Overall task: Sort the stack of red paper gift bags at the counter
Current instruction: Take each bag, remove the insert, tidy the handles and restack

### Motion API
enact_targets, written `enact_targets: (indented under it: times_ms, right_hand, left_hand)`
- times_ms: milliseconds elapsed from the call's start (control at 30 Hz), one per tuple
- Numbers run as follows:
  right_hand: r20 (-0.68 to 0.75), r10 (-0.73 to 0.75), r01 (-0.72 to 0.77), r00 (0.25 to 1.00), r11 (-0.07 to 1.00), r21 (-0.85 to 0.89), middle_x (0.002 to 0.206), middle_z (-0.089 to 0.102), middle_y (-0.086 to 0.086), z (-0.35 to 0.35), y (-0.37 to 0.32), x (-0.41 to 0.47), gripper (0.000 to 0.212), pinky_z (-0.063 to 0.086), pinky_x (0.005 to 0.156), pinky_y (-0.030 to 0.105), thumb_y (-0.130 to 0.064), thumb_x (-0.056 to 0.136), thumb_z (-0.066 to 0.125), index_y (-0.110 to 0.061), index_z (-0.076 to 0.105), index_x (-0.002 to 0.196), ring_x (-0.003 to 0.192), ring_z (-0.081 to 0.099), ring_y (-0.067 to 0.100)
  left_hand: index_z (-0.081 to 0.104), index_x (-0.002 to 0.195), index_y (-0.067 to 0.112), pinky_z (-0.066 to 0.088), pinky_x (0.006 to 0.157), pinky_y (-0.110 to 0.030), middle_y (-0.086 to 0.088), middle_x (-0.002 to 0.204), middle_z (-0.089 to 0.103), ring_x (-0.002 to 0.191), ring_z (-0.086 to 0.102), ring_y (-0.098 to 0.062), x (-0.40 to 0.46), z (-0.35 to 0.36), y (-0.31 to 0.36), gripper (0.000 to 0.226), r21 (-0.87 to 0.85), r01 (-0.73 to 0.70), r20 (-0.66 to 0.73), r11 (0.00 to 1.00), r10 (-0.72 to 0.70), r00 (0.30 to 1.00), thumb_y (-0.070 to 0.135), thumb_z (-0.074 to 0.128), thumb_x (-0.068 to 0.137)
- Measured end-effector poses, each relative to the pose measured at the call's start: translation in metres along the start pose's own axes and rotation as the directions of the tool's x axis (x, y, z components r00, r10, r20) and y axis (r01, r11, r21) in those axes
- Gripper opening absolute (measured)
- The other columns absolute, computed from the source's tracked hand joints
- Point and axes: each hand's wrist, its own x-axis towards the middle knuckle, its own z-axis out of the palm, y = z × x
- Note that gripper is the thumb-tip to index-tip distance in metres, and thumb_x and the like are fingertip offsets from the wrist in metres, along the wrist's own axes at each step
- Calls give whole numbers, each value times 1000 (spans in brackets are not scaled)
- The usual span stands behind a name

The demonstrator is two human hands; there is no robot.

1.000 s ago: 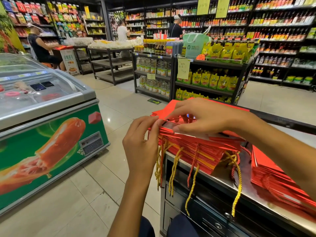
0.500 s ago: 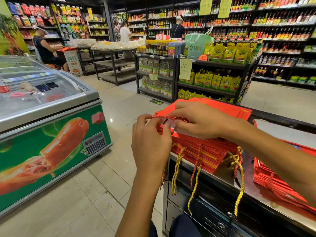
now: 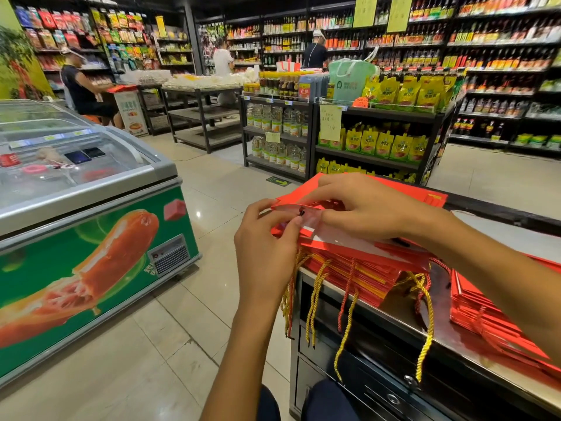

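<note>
- The stack of red gift bags (image 3: 358,262) lies flat on the steel counter (image 3: 403,323), its near end jutting past the counter edge, gold and red cord handles (image 3: 346,317) dangling over the drawers
- The left hand (image 3: 267,247) pinches the corner of the top bag (image 3: 343,235), thumb and fingertips closed on the paper beside a small dark knot
- The right hand (image 3: 364,208) lies over the same bag, fingers curled onto its open lip and clamped there
- To do this well, I judge the pinch should take one bag only, so feel for a single edge before lifting
- The right hand should press the rest down as the top one peels away
- Snagged cords look the main risk; lift slowly and let them slide free
- A second red pile (image 3: 491,317) sits well to the right on the counter, a likely place to lay it
</note>
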Motion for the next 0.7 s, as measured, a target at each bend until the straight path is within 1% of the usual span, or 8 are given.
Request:
enact_targets:
  times_ms: [133,233,300,400,500,567,633,700]
  right_hand:
    - [105,96,-122,990,953,278,112,69,-22,-12,2,-3,33,48,87,30,-58,95,60,-37,76,115,104,61,-2]
    - [45,111,-119,993,958,260,104,72,-16,-7,10,-2,18,52,88,41,-42,94,69,-32,79,105,99,65,7]
    - [-7,123,-116,992,955,273,98,73,-12,2,15,-1,9,52,88,50,-35,91,75,-32,79,98,95,66,14]
    - [-68,99,-72,993,946,315,91,73,-15,10,16,-1,6,53,80,40,-33,90,77,-30,79,94,88,66,7]
    - [-92,63,-32,994,951,307,90,74,-11,14,14,0,11,55,71,34,-28,95,72,-20,78,99,80,69,8]
    - [-132,28,8,991,964,266,87,74,-7,14,14,1,13,56,67,36,-25,98,68,-16,76,102,74,70,9]
    - [-194,41,21,980,953,304,79,72,-5,14,15,1,10,52,61,27,-19,100,66,-12,75,101,66,69,6]
    - [-226,80,10,971,928,373,75,71,-2,16,15,0,9,47,60,19,-16,99,67,-10,74,99,63,67,5]
  left_hand:
    - [79,97,31,46,77,-2,19,113,63,105,54,18,-1,-9,-8,8,-62,1,25,998,1,1000,25,76,92]
    - [80,97,27,52,81,-8,15,112,72,109,62,9,-8,-13,-12,9,-182,12,11,983,-10,1000,22,76,91]
    - [77,98,26,58,84,-20,12,108,75,108,68,-3,-11,-12,-11,6,-262,30,-28,965,-39,999,28,75,93]
    - [55,107,27,63,77,-36,6,110,69,101,72,-14,-8,-9,-5,28,-352,127,-66,927,-160,985,48,67,95]
    - [51,117,24,61,63,-28,0,100,68,80,73,-10,8,-7,-1,38,-240,291,57,926,-286,957,56,57,98]
    - [60,109,20,56,56,-24,-4,88,72,70,72,-12,11,-3,-3,21,-218,345,160,913,-316,935,40,60,101]
    - [66,104,19,55,55,-24,-2,81,74,65,71,-8,6,-2,-6,8,-250,339,163,907,-306,938,25,62,100]
    - [69,103,20,56,57,-22,0,82,75,68,72,-6,3,-1,-9,7,-263,318,134,911,-292,947,22,63,100]
